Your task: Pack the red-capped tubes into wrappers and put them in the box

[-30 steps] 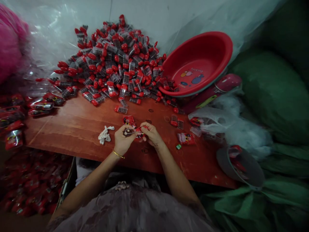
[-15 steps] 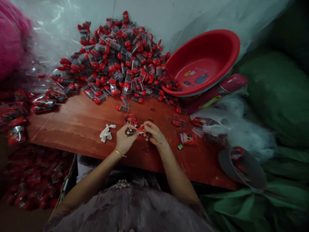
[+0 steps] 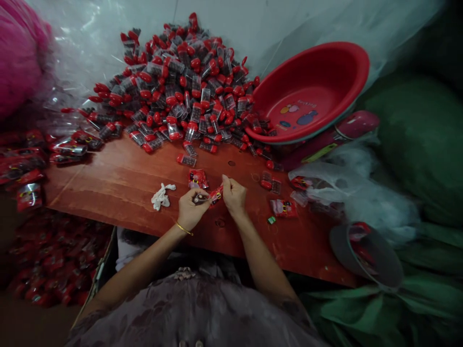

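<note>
My left hand (image 3: 191,210), with a gold bracelet at the wrist, is closed around a small clear plastic case (image 3: 201,198) with something dark inside. My right hand (image 3: 236,196) is a fist with the thumb up, gripping the right end of a small red printed packet (image 3: 216,195). That packet stretches between both hands, its left end close against the case. Fingers hide part of each. Just beyond my left hand lies another red printed packet (image 3: 197,179) on the reddish wooden table (image 3: 119,193). A crumpled white scrap (image 3: 162,196) rests to the left.
A big heap of red-capped clear cases (image 3: 181,96) covers the table's back. Right of it leans a red basin (image 3: 318,86). Filled red packets (image 3: 29,195) lie at far left, more below the edge. A grey container (image 3: 365,255) stands at the right, near plastic bags (image 3: 376,207).
My right hand has closed into a fist and risen slightly, moving right from my left hand, so more of the red packet shows. The whole view has shifted a little.
</note>
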Demonstrator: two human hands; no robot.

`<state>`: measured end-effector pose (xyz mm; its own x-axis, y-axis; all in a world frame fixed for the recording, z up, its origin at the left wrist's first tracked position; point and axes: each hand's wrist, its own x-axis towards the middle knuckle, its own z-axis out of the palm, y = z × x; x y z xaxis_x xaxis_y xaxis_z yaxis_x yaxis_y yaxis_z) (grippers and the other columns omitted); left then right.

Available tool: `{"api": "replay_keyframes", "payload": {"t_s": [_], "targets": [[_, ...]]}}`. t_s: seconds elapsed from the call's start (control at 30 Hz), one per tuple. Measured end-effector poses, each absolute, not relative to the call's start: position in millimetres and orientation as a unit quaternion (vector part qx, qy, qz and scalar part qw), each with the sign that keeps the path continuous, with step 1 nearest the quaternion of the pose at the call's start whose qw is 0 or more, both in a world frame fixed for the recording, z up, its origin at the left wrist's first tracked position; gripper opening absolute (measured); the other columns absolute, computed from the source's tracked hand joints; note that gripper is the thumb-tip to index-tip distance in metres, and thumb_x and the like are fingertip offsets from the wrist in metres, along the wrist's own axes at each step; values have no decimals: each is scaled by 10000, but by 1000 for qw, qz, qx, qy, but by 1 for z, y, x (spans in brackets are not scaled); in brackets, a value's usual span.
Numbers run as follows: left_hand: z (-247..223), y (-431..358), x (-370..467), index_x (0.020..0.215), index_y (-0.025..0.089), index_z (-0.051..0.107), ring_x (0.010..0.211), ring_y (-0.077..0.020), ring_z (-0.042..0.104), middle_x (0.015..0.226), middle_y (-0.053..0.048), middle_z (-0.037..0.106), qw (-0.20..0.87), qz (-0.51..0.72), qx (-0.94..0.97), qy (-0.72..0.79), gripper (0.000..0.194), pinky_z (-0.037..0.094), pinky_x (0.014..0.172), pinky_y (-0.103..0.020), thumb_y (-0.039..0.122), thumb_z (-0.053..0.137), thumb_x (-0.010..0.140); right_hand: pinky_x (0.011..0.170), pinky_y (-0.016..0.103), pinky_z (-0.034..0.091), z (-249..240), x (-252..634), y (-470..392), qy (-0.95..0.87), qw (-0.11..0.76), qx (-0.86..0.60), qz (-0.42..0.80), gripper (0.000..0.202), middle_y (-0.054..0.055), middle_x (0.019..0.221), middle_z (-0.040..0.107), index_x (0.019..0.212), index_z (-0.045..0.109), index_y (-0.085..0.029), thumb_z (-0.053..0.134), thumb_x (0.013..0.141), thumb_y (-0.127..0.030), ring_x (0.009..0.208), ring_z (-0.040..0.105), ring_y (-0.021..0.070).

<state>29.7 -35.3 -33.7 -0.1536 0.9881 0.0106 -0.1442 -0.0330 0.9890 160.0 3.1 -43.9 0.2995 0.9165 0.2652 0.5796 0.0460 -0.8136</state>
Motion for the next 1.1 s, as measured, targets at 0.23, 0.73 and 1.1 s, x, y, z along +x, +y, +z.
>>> {"api": "replay_keyframes", "payload": {"t_s": [0.23,0.73,1.1], "targets": [[-36,-36,22,642,166,610,549,-98,524,605,20,598,481,577,437,495,135,433,549,-211,205,707,556,435,250,337,-54,184,21,-453,470,-703,282,580,-22,393,469,468,476,-214,324,791,-671,341,414,114],[-54,-32,6,692,158,610,871,-189,634,993,-96,672,475,588,425,499,164,476,796,-312,225,715,586,779,331,455,-47,220,19,-690,282,-659,101,437,117,989,639,948,647,-166,337,889,-469,883,584,219],[-39,-51,0,726,170,588,553,-106,545,628,15,601,489,590,406,498,186,440,549,-223,245,711,609,860,443,414,-42,199,-13,-788,93,-607,32,401,122,1275,520,1228,537,-176,381,900,-345,1089,456,297]]}}
